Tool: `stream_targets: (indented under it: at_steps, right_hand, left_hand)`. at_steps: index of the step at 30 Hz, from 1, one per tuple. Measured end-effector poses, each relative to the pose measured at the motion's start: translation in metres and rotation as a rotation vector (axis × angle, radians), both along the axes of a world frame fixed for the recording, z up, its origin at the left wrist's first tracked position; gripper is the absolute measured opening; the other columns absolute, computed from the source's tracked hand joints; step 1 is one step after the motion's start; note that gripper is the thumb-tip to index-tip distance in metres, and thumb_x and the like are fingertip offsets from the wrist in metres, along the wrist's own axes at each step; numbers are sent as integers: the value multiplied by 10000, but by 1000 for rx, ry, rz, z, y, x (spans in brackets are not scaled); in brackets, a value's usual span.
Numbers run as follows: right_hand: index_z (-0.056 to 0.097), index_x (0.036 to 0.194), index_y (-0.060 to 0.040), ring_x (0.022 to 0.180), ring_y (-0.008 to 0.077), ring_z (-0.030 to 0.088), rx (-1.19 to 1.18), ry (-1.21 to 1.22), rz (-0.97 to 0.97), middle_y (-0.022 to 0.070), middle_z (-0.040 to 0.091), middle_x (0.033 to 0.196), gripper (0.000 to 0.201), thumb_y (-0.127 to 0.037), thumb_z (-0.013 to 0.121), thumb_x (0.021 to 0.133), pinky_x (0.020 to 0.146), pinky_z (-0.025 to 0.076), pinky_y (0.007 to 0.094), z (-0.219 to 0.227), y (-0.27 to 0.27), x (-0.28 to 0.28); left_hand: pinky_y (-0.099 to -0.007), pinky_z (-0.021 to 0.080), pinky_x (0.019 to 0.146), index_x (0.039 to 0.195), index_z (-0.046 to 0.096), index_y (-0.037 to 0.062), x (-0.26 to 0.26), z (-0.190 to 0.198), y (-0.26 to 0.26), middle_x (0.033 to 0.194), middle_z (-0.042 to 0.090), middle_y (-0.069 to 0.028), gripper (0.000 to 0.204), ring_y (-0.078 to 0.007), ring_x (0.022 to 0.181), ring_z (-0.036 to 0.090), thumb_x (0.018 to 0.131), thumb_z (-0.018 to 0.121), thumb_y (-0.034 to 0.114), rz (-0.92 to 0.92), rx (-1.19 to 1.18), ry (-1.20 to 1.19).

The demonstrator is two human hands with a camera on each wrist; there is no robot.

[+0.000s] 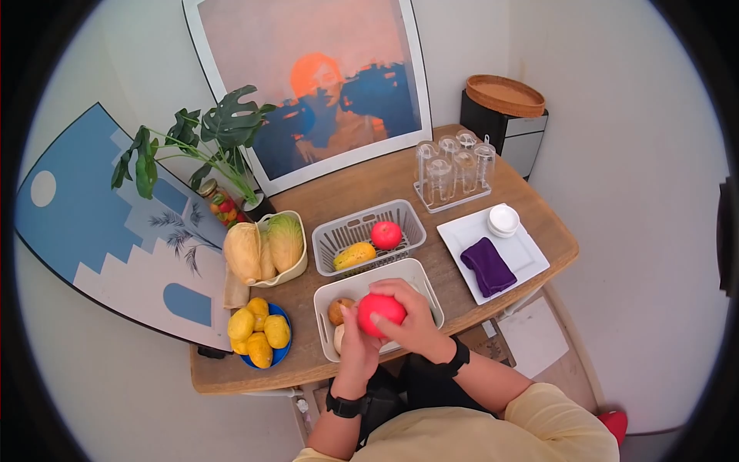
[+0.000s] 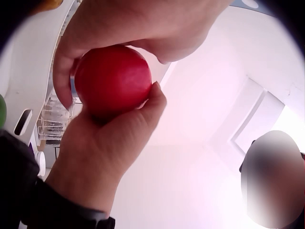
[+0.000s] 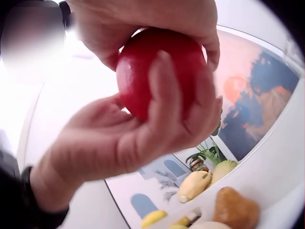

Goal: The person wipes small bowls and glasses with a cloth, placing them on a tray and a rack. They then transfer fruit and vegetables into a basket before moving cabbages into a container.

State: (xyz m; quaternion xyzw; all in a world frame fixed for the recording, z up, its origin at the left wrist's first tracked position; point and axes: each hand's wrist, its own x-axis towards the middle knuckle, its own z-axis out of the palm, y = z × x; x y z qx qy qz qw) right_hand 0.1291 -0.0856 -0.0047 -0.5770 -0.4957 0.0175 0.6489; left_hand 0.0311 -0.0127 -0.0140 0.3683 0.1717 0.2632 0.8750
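Note:
Both hands hold a smooth, round red fruit point(image 1: 382, 314) over the white basket point(image 1: 428, 279). The left hand point(image 1: 357, 348) supports it from the left and below, its fingers against the fruit's side in the right wrist view. From above and the right, the right hand point(image 1: 416, 314) curls round it, fingers over the top and thumb across the front. Under the hands, a brown lumpy item point(image 1: 340, 310) and a pale item point(image 1: 339, 339) lie in the white basket, partly covered by the left hand.
Behind stands a grey basket point(image 1: 327, 231) with a yellow fruit point(image 1: 355, 255) and another red fruit point(image 1: 386, 235). Left are a blue bowl of yellow fruits point(image 1: 259, 333) and a basket of vegetables point(image 1: 286, 242). Right are a white plate point(image 1: 531, 258), purple cloth point(image 1: 488, 266) and glasses point(image 1: 454, 171).

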Motion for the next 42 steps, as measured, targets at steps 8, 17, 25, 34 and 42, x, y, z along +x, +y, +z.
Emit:
stream_targets:
  at_steps: [8,17,25,34,42]
  right_hand:
    - [464,1230,-9,1116,188,481,-50,733,288,115,527,1170,448,-33,563,793,963,370,311,-7,5,4]
    - [442,1259,-35,1044,131,488,-163,504,287,86,512,1161,534,-73,661,774,892,406,269,-19,3,10]
    - [520,1141,-23,1005,139,507,7,1107,322,71,564,1072,374,-104,633,794,883,401,266,-18,3,1]
    - [347,1312,-78,1104,171,475,-413,1112,760,87,451,1219,518,-305,532,886,818,468,283,2,-11,20]
    - [403,1252,-33,997,257,558,-522,-142,70,156,520,1138,585,-208,667,760,821,460,347,3,77,90]
  left_hand:
    - [-377,361,987,1244,390,65,5,-17,0,1231,460,-99,482,-221,1157,443,929,378,430,34,25,-86]
    - [-417,450,881,1209,417,80,-7,-11,18,1181,504,-104,519,-235,1095,498,909,368,501,-179,-187,1]
    - [-398,441,884,1242,397,89,3,-5,-8,1229,465,-97,524,-223,1114,482,919,341,498,216,812,195]
    - [-328,368,971,1278,356,47,-12,-7,17,1263,406,-104,571,-197,1163,416,775,624,33,103,667,-9]
    - [-274,446,813,1014,525,10,-26,-50,36,949,595,-72,154,-150,877,570,862,532,29,351,505,173]
